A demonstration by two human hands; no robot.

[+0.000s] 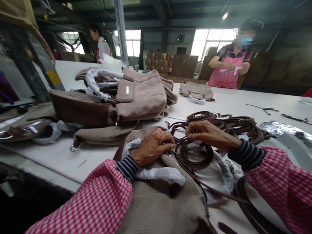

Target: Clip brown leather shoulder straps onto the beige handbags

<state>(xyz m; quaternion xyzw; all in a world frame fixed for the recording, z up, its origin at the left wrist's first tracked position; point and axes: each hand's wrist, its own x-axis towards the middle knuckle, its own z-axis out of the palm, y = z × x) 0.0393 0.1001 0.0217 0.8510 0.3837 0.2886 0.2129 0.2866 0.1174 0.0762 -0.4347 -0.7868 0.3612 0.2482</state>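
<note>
A taupe ribbed bag point(155, 207) with white-wrapped handles lies on the table in front of me. Over its top edge, my left hand point(154, 146) has its fingers pinched together on a thin brown strap. Just to the right, my right hand point(210, 135) pinches the same thin piece between thumb and fingers, a short distance from the left. Coiled brown leather straps point(200, 157) hang and lie beneath and behind the right hand. A white-wrapped handle point(161, 174) lies below my left wrist.
Stacked taupe bags point(142, 92) stand behind at the left. More coiled straps point(241, 128) lie at the right, near clear plastic point(290, 131). Across the white table point(227, 103), a person in a pink apron point(225, 72) stands near a folded bag point(196, 91).
</note>
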